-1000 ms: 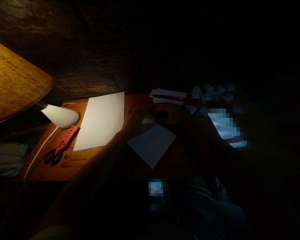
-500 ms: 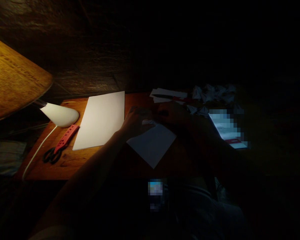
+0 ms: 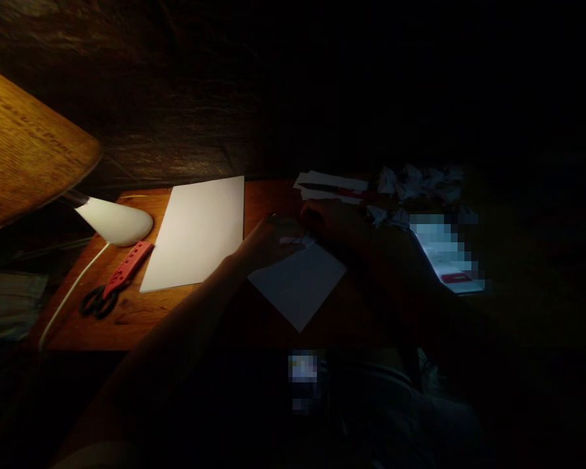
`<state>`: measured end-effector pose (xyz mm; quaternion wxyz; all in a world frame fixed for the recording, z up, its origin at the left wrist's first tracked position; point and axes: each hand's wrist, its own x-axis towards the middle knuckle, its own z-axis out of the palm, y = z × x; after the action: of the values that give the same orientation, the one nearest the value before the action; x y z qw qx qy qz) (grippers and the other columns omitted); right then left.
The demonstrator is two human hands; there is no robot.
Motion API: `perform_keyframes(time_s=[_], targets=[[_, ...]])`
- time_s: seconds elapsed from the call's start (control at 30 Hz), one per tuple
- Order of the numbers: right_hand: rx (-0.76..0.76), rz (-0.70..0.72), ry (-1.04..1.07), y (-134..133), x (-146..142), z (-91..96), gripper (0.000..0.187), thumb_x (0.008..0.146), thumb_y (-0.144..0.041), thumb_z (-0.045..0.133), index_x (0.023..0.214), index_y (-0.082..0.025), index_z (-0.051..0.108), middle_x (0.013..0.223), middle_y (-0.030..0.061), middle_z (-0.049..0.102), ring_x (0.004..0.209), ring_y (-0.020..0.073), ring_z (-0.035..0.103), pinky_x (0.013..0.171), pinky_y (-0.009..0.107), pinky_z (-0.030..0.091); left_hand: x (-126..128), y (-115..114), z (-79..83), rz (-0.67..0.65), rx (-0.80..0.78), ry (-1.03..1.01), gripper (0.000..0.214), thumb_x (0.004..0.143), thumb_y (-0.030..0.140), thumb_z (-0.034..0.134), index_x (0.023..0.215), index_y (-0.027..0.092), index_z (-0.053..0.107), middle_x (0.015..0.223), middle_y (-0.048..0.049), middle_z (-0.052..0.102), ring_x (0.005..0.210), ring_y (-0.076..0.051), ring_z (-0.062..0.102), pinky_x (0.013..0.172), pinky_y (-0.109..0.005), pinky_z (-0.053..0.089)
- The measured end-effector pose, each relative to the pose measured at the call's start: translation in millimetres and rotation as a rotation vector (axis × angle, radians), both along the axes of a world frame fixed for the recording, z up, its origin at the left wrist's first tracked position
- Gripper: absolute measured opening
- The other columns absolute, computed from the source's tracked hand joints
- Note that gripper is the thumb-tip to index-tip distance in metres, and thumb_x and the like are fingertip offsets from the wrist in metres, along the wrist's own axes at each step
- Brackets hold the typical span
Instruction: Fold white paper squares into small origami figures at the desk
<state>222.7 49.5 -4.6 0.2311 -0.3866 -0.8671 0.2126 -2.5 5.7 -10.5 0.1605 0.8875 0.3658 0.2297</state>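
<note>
A white sheet of paper (image 3: 297, 286) lies turned on the table with one corner toward me; its far end is bent over in a small fold. My left hand (image 3: 276, 236) is closed at that far end, fingers over the folded part. Beside it, my right hand (image 3: 334, 218) is curled at the fold's right side, its fingertips close to the left fingers. Deep shadow covers both hands, so the exact finger contact is hard to see.
A lamp (image 3: 117, 221) lights a white paper stack (image 3: 195, 234) and scissors in a pink sheath (image 3: 127, 268) at left. Behind my hands, a red-handled knife (image 3: 322, 189) rests on paper strips (image 3: 339, 179). Folded paper pieces (image 3: 415, 182) and a lit screen (image 3: 442, 251) are at right.
My right hand has shifted slightly left, closer to my left hand, at the folded end. My left hand has moved slightly right. The sheet stays nearly in place.
</note>
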Motion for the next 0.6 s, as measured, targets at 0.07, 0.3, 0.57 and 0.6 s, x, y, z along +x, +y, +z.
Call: perform_keyframes(time_s=[0.07,0.3,0.57,0.6], targets=[[-0.011,0.0,-0.002,0,0,-0.1,0.016,0.094,-0.015,0.064,0.103,-0.019,0.077,0.107,0.0077,0.081,0.095,0.0226,0.07,0.08,0.031,0.043,0,0,-0.2,-0.022,-0.004,0.006,0.019,0.096,0.029,0.073,0.111,0.025,0.083,0.118,-0.0062,0.082,0.11,-0.022,0.077,0.097,-0.038,0.06],[-0.086,0.026,0.209,5,6,-10.0,0.023,0.099,-0.029,0.06,0.094,-0.018,0.08,0.095,0.0065,0.081,0.086,0.0207,0.071,0.079,0.031,0.046,-1,1,0.2,-0.023,-0.014,0.019,0.023,0.097,0.028,0.072,0.117,0.027,0.082,0.12,-0.0056,0.081,0.114,-0.023,0.076,0.101,-0.04,0.06],[-0.046,0.137,0.192,17,14,-19.0,0.012,0.08,-0.028,0.077,0.088,-0.019,0.08,0.098,0.0077,0.08,0.09,0.0221,0.07,0.082,0.033,0.048,-1,0,0.4,-0.007,0.005,0.021,0.021,0.096,0.03,0.072,0.115,0.024,0.08,0.12,-0.0063,0.081,0.112,-0.023,0.076,0.098,-0.039,0.059],[-0.051,0.131,0.206,17,14,-19.2,0.011,0.081,-0.026,0.076,0.088,-0.019,0.079,0.099,0.0076,0.08,0.09,0.0219,0.07,0.082,0.033,0.048,-1,-1,0.9,0.001,0.006,0.016,0.021,0.095,0.03,0.073,0.114,0.024,0.08,0.119,-0.0063,0.08,0.111,-0.023,0.076,0.097,-0.039,0.059]])
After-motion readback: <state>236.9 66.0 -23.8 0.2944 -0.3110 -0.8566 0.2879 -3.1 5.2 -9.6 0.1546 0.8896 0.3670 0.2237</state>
